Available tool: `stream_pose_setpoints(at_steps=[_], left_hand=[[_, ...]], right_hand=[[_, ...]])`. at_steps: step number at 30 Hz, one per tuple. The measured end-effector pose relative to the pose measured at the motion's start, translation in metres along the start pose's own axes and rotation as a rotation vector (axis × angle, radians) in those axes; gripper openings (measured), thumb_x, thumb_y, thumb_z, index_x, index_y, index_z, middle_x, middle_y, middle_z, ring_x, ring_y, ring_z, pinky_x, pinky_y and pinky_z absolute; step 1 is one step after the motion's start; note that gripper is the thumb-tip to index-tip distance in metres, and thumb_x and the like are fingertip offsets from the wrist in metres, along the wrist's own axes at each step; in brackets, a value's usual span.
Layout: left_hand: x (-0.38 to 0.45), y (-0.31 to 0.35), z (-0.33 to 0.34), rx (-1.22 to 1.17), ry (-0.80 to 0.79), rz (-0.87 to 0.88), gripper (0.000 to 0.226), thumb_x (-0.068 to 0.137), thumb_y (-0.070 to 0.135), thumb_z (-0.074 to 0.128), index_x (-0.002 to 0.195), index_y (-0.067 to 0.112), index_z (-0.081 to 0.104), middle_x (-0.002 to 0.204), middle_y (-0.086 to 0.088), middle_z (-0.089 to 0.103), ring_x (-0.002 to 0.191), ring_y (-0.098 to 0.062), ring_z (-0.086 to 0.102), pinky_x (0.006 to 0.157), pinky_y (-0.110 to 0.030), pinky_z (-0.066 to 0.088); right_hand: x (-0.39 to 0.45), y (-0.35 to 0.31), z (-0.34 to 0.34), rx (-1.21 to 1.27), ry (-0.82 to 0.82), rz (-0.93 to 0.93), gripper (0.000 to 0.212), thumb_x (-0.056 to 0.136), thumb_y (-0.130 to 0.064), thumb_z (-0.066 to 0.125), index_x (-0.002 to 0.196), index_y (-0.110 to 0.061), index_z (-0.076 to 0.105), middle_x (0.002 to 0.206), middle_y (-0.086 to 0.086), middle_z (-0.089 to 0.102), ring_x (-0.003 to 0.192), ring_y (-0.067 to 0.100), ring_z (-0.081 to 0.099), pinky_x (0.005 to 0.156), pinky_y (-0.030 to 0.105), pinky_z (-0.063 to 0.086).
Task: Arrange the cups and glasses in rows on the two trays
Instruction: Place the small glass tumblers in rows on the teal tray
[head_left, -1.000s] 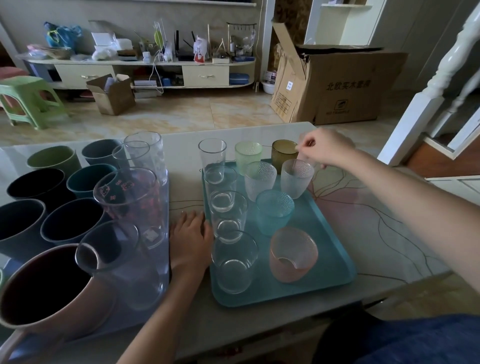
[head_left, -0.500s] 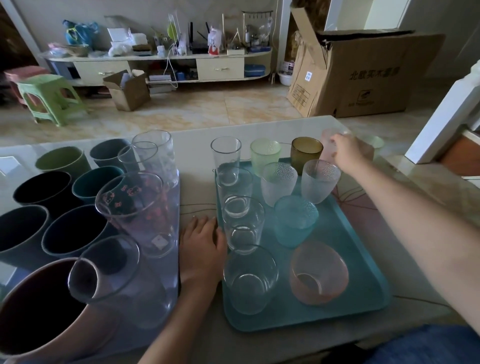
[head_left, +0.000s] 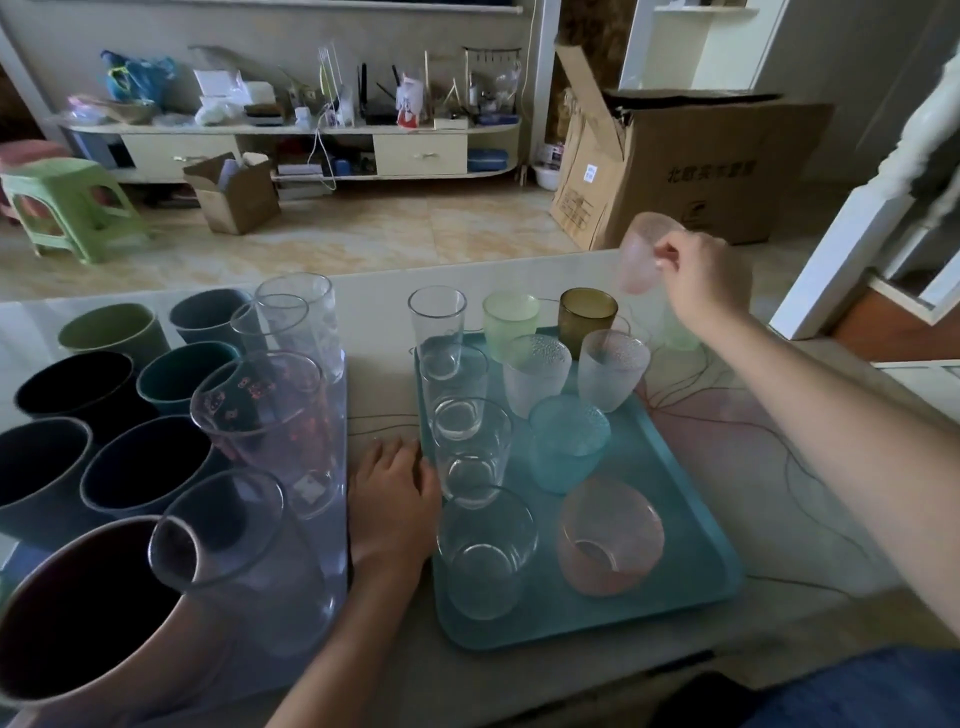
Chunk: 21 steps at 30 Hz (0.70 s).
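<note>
At the near edge of the table, the left hand (head_left: 393, 499) lies flat with relaxed fingers in the gap between the two trays, its fingertips against the left rim of the teal tray (head_left: 691, 530), holding nothing. On that tray, a column of clear glasses (head_left: 485, 551) runs along the left side from near to far, and a second column beside it starts with a pink frosted cup (head_left: 610, 535), then a blue one (head_left: 569, 441), then white frosted ones. The tray's right side is bare from the near corner up to the far end.

To the left, the other tray (head_left: 332, 525) carries dark cups (head_left: 140, 473) and tall clear glasses (head_left: 270, 415), packed close.

Beyond the teal tray's far right corner, the right hand (head_left: 701, 280) grips a pale pink frosted cup (head_left: 644, 252), lifted clear of the table and tilted. A pale green cup (head_left: 675, 327) seems to stand on the table just under that hand.

The step appears to be carrying this cup to the tray. Done well, it goes upright into the bare right-hand column, lowered straight down so it misses the frosted cups and amber glass (head_left: 587, 317) nearby.
</note>
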<state>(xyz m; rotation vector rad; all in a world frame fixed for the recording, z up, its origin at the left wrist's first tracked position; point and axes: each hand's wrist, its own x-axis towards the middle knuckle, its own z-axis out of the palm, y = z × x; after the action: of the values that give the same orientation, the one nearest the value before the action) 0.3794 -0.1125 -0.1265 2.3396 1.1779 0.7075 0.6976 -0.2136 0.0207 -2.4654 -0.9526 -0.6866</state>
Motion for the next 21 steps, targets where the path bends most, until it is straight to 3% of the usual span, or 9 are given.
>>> stream_pose_setpoints(at_steps=[3, 8, 11, 13, 16, 21], left_hand=[[0.000, 0.002, -0.003, -0.019, -0.004, 0.008, 0.047, 0.084, 0.031, 0.030, 0.108, 0.009, 0.064, 0.116, -0.011, 0.065, 0.118, -0.029, 0.049, 0.101, -0.038, 0.037], [-0.007, 0.007, -0.011, -0.029, -0.052, -0.015, 0.052, 0.085, 0.031, 0.029, 0.118, 0.005, 0.060, 0.129, -0.016, 0.058, 0.129, -0.034, 0.041, 0.108, -0.041, 0.030], [-0.007, 0.007, -0.013, -0.026, -0.065, -0.015, 0.055, 0.084, 0.031, 0.026, 0.120, 0.005, 0.058, 0.130, -0.017, 0.056, 0.130, -0.035, 0.039, 0.109, -0.042, 0.028], [-0.007, 0.005, -0.012, -0.012, -0.087, -0.019, 0.057, 0.083, 0.032, 0.024, 0.122, 0.006, 0.058, 0.131, -0.016, 0.056, 0.132, -0.035, 0.038, 0.110, -0.042, 0.028], [-0.005, 0.002, -0.011, 0.005, -0.092, -0.020, 0.055, 0.084, 0.032, 0.024, 0.116, 0.006, 0.061, 0.127, -0.016, 0.058, 0.129, -0.036, 0.041, 0.108, -0.043, 0.031], [-0.003, 0.000, -0.008, -0.019, -0.098, -0.041, 0.054, 0.084, 0.033, 0.024, 0.112, 0.008, 0.063, 0.122, -0.015, 0.062, 0.124, -0.036, 0.045, 0.105, -0.044, 0.035]], right_hand=[[-0.014, -0.005, -0.037, 0.000, -0.031, -0.079, 0.018, 0.094, -0.016, 0.055, 0.109, -0.012, 0.065, 0.106, 0.010, 0.070, 0.092, 0.030, 0.066, 0.069, 0.038, 0.056], [-0.060, -0.015, -0.101, 0.072, -0.051, -0.120, 0.020, 0.090, -0.019, 0.062, 0.108, -0.016, 0.068, 0.103, 0.005, 0.072, 0.089, 0.026, 0.066, 0.066, 0.027, 0.048], [-0.096, -0.020, -0.124, 0.084, -0.158, -0.131, 0.018, 0.088, -0.021, 0.065, 0.105, -0.019, 0.069, 0.099, 0.001, 0.072, 0.088, 0.024, 0.066, 0.070, 0.029, 0.051], [-0.115, -0.021, -0.128, 0.063, -0.287, -0.116, 0.017, 0.086, -0.023, 0.066, 0.102, -0.023, 0.070, 0.098, -0.003, 0.072, 0.089, 0.021, 0.066, 0.075, 0.032, 0.053], [-0.129, -0.022, -0.120, -0.023, -0.441, -0.120, 0.015, 0.086, -0.027, 0.066, 0.100, -0.029, 0.070, 0.101, -0.011, 0.071, 0.094, 0.015, 0.065, 0.074, 0.026, 0.047], [-0.133, -0.023, -0.100, -0.091, -0.529, -0.143, 0.013, 0.086, -0.028, 0.064, 0.097, -0.032, 0.069, 0.102, -0.014, 0.070, 0.097, 0.013, 0.063, 0.072, 0.026, 0.045]])
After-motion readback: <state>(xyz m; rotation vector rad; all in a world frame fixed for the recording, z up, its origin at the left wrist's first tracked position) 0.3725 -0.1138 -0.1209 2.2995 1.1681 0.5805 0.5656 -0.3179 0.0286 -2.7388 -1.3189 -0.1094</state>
